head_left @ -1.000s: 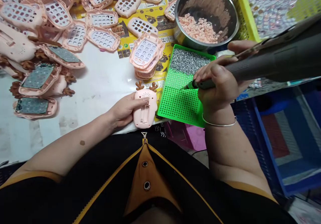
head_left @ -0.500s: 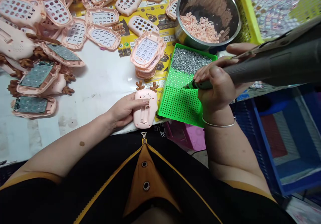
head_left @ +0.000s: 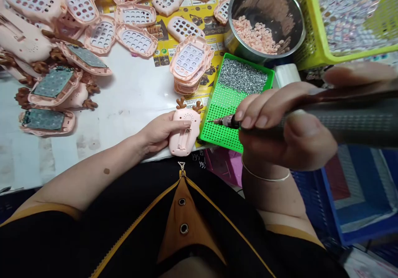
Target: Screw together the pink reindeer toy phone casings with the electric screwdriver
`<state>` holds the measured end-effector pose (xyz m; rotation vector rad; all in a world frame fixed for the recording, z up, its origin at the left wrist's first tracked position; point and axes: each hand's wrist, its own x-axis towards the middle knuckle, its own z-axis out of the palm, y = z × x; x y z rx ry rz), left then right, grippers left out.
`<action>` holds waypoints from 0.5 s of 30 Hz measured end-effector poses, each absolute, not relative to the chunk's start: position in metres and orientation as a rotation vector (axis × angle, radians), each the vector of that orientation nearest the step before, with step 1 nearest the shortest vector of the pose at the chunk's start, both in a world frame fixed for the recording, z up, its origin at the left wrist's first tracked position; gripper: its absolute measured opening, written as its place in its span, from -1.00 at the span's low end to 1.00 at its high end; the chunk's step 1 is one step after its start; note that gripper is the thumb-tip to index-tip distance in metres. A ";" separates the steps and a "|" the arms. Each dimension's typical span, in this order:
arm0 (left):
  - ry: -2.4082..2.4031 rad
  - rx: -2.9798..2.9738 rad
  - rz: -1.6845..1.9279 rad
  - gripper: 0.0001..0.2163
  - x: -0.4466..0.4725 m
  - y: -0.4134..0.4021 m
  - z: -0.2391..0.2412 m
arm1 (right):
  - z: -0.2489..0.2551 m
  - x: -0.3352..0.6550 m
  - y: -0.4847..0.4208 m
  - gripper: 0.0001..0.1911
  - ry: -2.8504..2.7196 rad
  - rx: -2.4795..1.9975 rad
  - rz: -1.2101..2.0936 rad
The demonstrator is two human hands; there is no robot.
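My left hand [head_left: 160, 132] grips a pink toy phone [head_left: 184, 139] with brown antlers at the table's front edge. Its back faces up, showing an uncovered battery slot and small corner holes; my thumb lies across it. In my right hand [head_left: 280, 120] is a dark electric screwdriver [head_left: 348, 118], fingers wrapped round its body. The thin bit points left, over the green perforated tray [head_left: 217, 130] and a little right of the phone. Silver screws [head_left: 241, 76] are heaped at the tray's far end. Whether a screw sits on the bit is too small to tell.
A stack of pink front shells [head_left: 188, 64] stands behind the phone. More shells and circuit-board halves [head_left: 51, 83] spread over the left and back. A steel bowl [head_left: 230, 29] of small pink parts and a yellow basket [head_left: 323, 41] stand back right; a blue crate [head_left: 338, 224] is below right.
My right hand has raised the screwdriver closer to the camera and swung its bit left from the tray's middle toward the phone. My left hand still holds the phone. The view has shifted slightly.
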<state>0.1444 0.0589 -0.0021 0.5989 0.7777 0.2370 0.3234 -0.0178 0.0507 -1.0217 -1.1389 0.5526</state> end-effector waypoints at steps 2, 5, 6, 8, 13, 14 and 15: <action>0.773 0.617 0.248 -0.78 0.144 0.058 -0.003 | 0.058 0.305 -0.018 -0.79 -1.024 -0.898 0.526; 0.767 0.635 0.257 -0.75 0.143 0.057 -0.004 | 0.055 0.293 -0.012 -0.82 -1.007 -0.829 0.524; 0.762 0.635 0.257 -0.75 0.143 0.056 -0.004 | 0.051 0.293 -0.010 -0.82 -1.032 -0.816 0.506; 0.749 0.629 0.256 -0.75 0.142 0.056 -0.004 | 0.043 0.296 -0.004 -0.79 -1.106 -0.787 0.471; 0.721 0.628 0.236 -0.77 0.142 0.056 -0.005 | 0.027 0.300 0.005 -0.88 -1.141 -0.703 0.490; 0.721 0.631 0.230 -0.78 0.142 0.057 -0.005 | 0.024 0.299 0.006 -0.90 -1.152 -0.697 0.491; 0.724 0.633 0.231 -0.79 0.142 0.057 -0.004 | 0.021 0.298 0.006 -0.87 -1.184 -0.694 0.487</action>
